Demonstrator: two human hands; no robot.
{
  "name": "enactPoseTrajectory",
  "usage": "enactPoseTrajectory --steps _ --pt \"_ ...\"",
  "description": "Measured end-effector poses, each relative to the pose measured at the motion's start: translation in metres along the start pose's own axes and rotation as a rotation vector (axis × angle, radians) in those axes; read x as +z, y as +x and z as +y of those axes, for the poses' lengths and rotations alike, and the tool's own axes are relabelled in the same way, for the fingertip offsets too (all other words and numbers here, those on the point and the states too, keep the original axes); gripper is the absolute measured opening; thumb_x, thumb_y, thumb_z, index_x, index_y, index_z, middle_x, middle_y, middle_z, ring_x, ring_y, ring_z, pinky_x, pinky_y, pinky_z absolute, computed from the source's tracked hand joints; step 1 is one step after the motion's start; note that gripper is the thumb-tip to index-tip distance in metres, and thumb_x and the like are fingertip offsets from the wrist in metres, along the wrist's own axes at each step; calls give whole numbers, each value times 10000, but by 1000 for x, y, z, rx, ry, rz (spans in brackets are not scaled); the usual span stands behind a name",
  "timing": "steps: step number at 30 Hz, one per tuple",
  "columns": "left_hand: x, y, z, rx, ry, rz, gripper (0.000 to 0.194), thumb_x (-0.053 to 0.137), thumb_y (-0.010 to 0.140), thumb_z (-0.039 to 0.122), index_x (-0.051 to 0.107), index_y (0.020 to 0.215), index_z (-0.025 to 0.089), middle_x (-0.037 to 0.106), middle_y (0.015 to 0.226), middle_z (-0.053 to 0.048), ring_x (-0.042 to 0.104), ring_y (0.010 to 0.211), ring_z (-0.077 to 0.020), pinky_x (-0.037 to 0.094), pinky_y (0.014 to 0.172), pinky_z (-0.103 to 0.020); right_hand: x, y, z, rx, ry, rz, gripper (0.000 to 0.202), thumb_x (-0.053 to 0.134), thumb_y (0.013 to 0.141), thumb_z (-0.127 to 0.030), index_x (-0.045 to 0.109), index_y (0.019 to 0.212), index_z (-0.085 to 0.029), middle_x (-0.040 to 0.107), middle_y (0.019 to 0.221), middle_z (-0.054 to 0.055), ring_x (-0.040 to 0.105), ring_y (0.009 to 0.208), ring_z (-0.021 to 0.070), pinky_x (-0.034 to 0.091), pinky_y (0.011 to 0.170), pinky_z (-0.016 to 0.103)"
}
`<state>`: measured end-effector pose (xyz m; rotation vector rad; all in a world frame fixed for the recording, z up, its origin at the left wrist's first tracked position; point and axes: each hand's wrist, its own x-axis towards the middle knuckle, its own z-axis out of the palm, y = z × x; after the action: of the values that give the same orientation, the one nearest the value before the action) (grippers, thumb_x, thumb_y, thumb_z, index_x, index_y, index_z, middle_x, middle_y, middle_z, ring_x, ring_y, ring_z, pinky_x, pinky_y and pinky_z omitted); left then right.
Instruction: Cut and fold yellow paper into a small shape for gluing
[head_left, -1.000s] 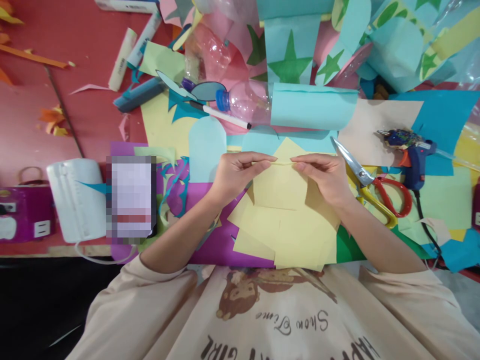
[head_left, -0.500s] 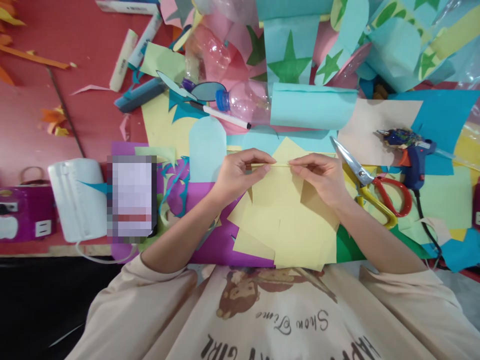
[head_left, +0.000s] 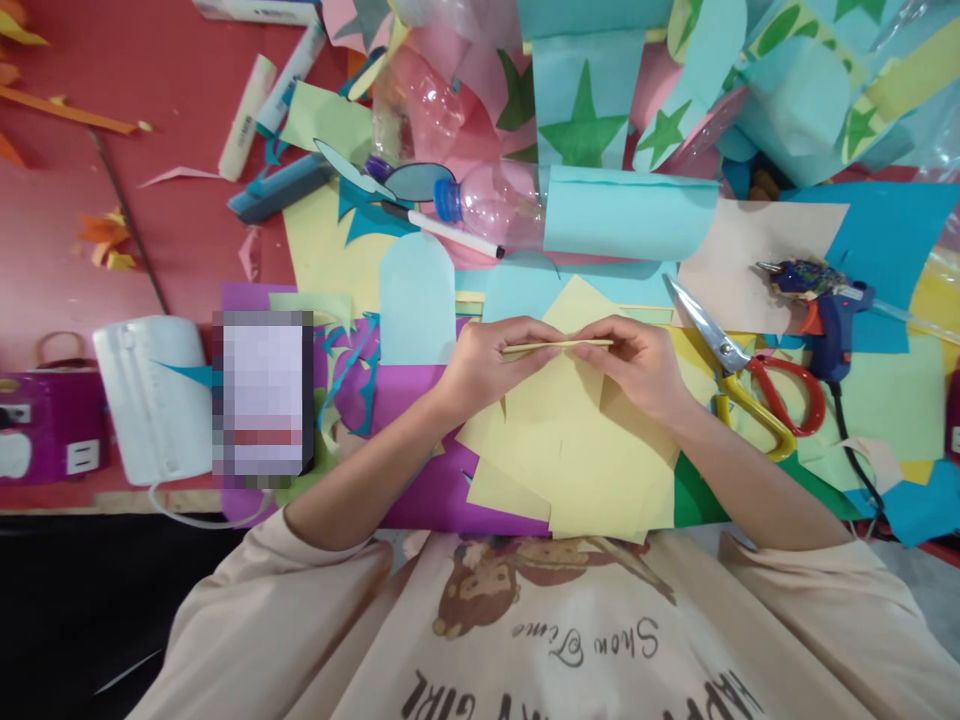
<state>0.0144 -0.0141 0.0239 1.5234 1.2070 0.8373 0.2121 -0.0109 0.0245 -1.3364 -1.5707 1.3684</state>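
A thin yellow paper strip is held edge-on between both hands. My left hand pinches it from the left, and my right hand pinches it from the right, with the fingertips of both nearly touching at its middle. Beneath them lie overlapping pale yellow paper sheets on purple paper. To the right of my right hand, large scissors with one red and one yellow handle lie partly open.
A clear bottle wrapped in light blue paper lies beyond the hands, near a marker. A blue glue gun with its cord is at the right. A white device and a pixelated screen are at the left.
Both hands have moved slightly nearer to my body and closer together at the fingertips. More of the yellow strip's edge now shows between the fingers.
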Motion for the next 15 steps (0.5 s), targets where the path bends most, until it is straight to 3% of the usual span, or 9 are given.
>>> enactPoseTrajectory --steps 8,15 --pt "-3 4 0 -191 -183 54 361 768 683 501 747 805 162 749 792 -34 656 650 -125 513 563 -198 -2 -1 1 -52 -64 61 138 683 818 -366 689 792 -230 694 778 -4 585 680 126 470 617 263" --pt "-3 4 -2 -181 -115 76 374 739 704 516 748 803 155 725 732 -27 619 590 -108 492 525 -199 -3 -2 -2 -61 -133 103 160 658 836 -371 682 774 -225 669 719 -15 483 539 90 398 504 241"
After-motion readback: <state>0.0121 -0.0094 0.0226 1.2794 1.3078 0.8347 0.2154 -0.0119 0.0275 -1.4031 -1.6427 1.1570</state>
